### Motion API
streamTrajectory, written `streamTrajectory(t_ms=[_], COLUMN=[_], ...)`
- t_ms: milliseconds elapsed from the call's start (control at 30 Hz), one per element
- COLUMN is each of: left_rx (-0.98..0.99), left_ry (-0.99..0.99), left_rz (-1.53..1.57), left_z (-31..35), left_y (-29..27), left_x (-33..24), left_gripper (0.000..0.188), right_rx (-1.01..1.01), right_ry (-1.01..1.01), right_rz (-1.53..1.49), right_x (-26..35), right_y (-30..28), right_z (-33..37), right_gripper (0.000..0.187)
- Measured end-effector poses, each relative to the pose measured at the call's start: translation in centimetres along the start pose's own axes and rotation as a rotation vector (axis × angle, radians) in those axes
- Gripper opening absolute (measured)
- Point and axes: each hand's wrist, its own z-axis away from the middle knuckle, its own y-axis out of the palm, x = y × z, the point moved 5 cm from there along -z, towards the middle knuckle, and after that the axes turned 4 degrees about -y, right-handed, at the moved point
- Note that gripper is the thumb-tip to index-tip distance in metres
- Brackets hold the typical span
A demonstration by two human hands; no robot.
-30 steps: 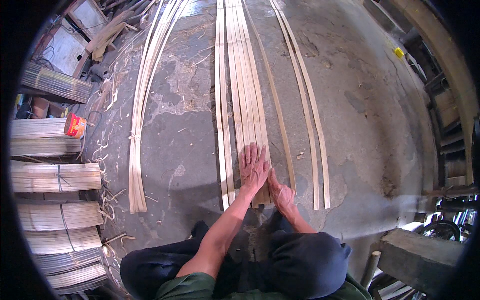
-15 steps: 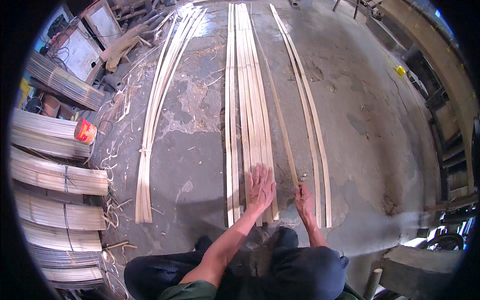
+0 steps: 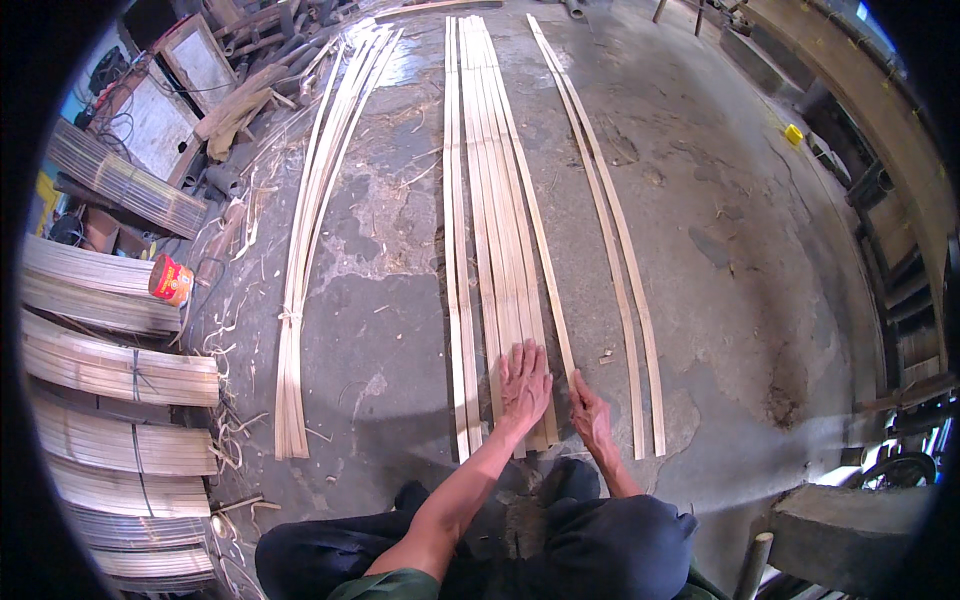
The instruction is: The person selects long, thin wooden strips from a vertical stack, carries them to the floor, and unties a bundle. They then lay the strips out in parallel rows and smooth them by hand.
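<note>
Long, pale bamboo strips (image 3: 488,200) lie side by side on the floor before me, running away from my knees. My left hand (image 3: 525,385) rests flat on their near ends, its fingers stretched out. Just to its right, my right hand (image 3: 590,408) is closed on the near end of a single bamboo strip (image 3: 552,290), which runs along the right edge of the row. Two narrower-set strips (image 3: 458,300) lie along the row's left side. Further right lie two more strips (image 3: 612,240), apart from the rest.
A bundle of strips (image 3: 290,390), tied near its close end, lies to the left. Stacked strip bundles (image 3: 120,365) line the far left, with a red-and-orange tub (image 3: 171,281) on them. Shavings litter the floor beside them. A concrete block (image 3: 845,535) stands at the lower right.
My right hand has moved left with its strip, bringing the strip from an angle to alongside the row. My left hand stays flat on the strips. The view has shifted slightly.
</note>
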Motion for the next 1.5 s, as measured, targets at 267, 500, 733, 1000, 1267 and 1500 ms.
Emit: streamTrajectory(t_ms=[267, 500, 733, 1000, 1267, 1500], left_rx=[-0.039, -0.003, -0.026, -0.014, 0.026, -0.004], left_ry=[0.006, -0.002, 0.031, 0.017, 0.019, 0.054], left_rz=[-0.061, -0.047, -0.046, -0.007, 0.004, -0.013], left_z=[0.1, 0.3, 0.0, 0.2, 0.1, 0.2], left_y=[0.9, 0.6, 0.9, 0.9, 1.0, 0.7], left_x=[0.7, 0.9, 0.6, 1.1, 0.8, 0.1], left_gripper=[0.056, 0.055, 0.053, 0.054, 0.053, 0.051], right_rx=[-0.19, 0.081, -0.048, 0.005, -0.02, -0.06], right_ry=[-0.338, -0.052, -0.235, -0.216, -0.239, -0.248], right_rz=[0.077, 0.237, 0.129, 0.471, 0.604, 0.615], right_x=[2.7, 3.0, 2.5, 4.2, 4.1, 3.0], right_y=[1.5, 2.4, 2.5, 2.3, 2.2, 0.6], right_z=[0.5, 0.5, -0.3, 0.0, 0.1, 0.2], right_gripper=[0.043, 0.044, 0.046, 0.044, 0.043, 0.045])
